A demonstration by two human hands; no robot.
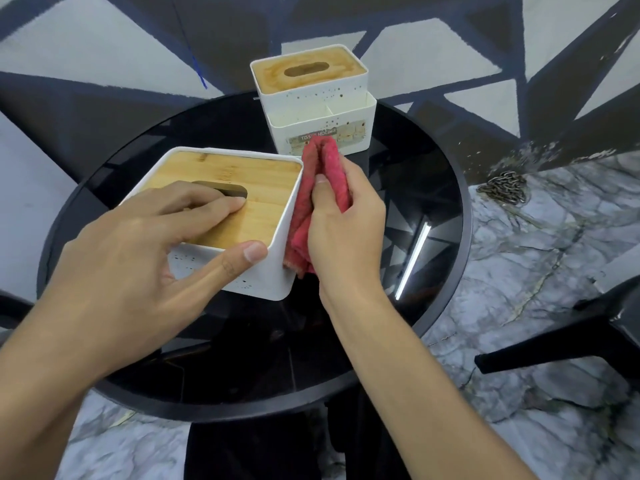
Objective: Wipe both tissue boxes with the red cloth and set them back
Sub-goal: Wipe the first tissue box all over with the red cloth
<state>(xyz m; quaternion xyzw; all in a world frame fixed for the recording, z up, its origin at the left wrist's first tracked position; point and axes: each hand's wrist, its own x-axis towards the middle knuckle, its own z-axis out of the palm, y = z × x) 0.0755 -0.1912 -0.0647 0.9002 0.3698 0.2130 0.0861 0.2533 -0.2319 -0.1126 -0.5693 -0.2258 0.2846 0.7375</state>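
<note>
A white tissue box with a bamboo lid (263,188) is tilted above the round black glass table (398,348). My left hand (149,251) grips it, fingers across the lid near the slot and thumb on the near side wall. My right hand (346,230) presses the folded red cloth (322,188) against the box's right side wall. A second white tissue box with a wooden lid and front compartments (311,98) stands upright at the far edge of the table.
The table's rim curves close on every side. A black chair leg (554,344) juts in at the right over the marble floor. A metal chain (504,187) lies on the floor by the patterned wall.
</note>
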